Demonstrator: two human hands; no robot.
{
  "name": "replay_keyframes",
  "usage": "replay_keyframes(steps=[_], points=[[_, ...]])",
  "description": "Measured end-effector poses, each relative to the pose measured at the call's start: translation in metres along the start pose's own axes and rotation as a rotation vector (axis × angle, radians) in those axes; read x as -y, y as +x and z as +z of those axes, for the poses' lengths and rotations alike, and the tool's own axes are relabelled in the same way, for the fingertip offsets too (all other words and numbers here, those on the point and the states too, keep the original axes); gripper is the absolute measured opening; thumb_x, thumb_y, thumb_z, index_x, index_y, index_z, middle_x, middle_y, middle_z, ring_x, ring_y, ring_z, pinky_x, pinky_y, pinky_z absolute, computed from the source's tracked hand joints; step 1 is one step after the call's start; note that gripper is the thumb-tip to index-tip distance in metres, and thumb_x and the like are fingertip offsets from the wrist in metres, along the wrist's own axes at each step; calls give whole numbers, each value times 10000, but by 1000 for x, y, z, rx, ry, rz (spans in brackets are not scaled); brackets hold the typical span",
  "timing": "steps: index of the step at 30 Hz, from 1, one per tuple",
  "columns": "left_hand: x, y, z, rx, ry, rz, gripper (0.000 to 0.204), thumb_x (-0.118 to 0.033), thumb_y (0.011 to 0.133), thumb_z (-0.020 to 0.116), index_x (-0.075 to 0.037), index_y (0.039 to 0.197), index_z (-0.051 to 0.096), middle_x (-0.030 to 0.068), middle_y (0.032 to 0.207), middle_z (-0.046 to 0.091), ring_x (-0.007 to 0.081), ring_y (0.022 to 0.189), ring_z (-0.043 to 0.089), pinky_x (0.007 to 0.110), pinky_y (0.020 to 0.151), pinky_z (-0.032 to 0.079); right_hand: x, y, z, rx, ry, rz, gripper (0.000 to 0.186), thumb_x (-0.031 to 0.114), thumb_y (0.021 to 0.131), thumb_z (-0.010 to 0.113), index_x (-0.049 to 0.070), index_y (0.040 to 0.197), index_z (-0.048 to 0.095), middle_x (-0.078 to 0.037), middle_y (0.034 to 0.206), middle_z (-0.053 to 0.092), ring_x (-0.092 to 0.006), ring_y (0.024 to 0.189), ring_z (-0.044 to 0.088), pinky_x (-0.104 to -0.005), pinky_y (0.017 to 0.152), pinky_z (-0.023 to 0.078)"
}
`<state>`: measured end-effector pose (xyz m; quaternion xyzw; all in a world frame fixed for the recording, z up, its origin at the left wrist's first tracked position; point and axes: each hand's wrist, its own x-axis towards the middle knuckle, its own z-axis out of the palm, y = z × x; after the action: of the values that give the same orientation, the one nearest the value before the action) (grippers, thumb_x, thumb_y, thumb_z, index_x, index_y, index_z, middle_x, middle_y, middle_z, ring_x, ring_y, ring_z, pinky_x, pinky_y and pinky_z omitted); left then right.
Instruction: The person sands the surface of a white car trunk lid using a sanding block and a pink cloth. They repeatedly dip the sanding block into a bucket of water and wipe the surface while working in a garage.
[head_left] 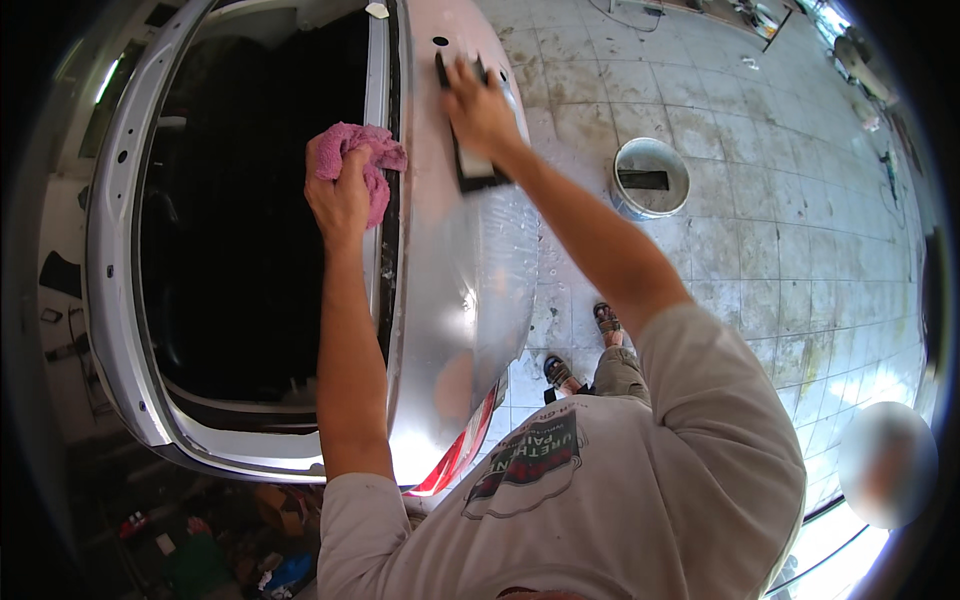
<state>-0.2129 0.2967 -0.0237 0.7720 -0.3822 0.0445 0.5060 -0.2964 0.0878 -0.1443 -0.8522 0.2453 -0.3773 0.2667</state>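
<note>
In front of me is a silver-white car body, its side panel wet, with pinkish patches and water beads. My left hand is closed around a bunched pink cloth beside the dark window glass. Further right, my right hand rests on a long, dark-edged sanding block that lies against the wet panel. Its fingers curl over the block's far part and are slightly smeared by motion. The face under the block is hidden.
A white bucket with a dark flat piece across it stands on the tiled floor to the right. Below the panel is a red tail light. Assorted items lie in shadow at lower left.
</note>
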Motion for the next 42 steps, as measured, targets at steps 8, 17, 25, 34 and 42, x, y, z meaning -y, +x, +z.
replay_keyframes(steps=[8,17,25,34,42], points=[[-1,-9,-8,-21,4,-53,311,-205,927,750,-48,1195,735,99,1189,718,260,1114,705,395,1038,523,82,-155,-36,31,53,-174,563,205,1056,605,-20,1568,538,-235,1657,498,-344,1562,455,-591,1337,236],[-5,4,9,24,42,23,307,-197,935,745,-48,1202,730,105,1193,726,278,1135,711,394,1034,526,-29,5,-4,-4,42,58,581,338,1125,431,-45,1551,521,-224,1690,447,-436,1498,469,-538,1321,264],[4,-13,-11,-16,47,-6,307,-203,933,750,-45,1195,734,104,1205,723,273,1139,712,389,1051,520,91,-192,-50,36,129,-156,586,222,1044,616,-26,1567,531,-238,1641,509,-361,1573,436,-589,1341,229],[-7,-1,-2,13,83,-20,314,-212,933,750,-41,1195,734,110,1199,720,276,1127,701,387,1052,515,0,-1,-3,-39,90,12,558,298,1111,492,-14,1572,523,-202,1650,510,-419,1467,513,-532,1326,259],[0,-9,-9,-14,130,10,312,-178,923,760,-39,1200,732,96,1208,715,255,1136,696,374,1052,511,81,-192,-53,10,192,-112,587,218,1071,596,-53,1584,508,-244,1674,472,-387,1585,407,-572,1348,207]])
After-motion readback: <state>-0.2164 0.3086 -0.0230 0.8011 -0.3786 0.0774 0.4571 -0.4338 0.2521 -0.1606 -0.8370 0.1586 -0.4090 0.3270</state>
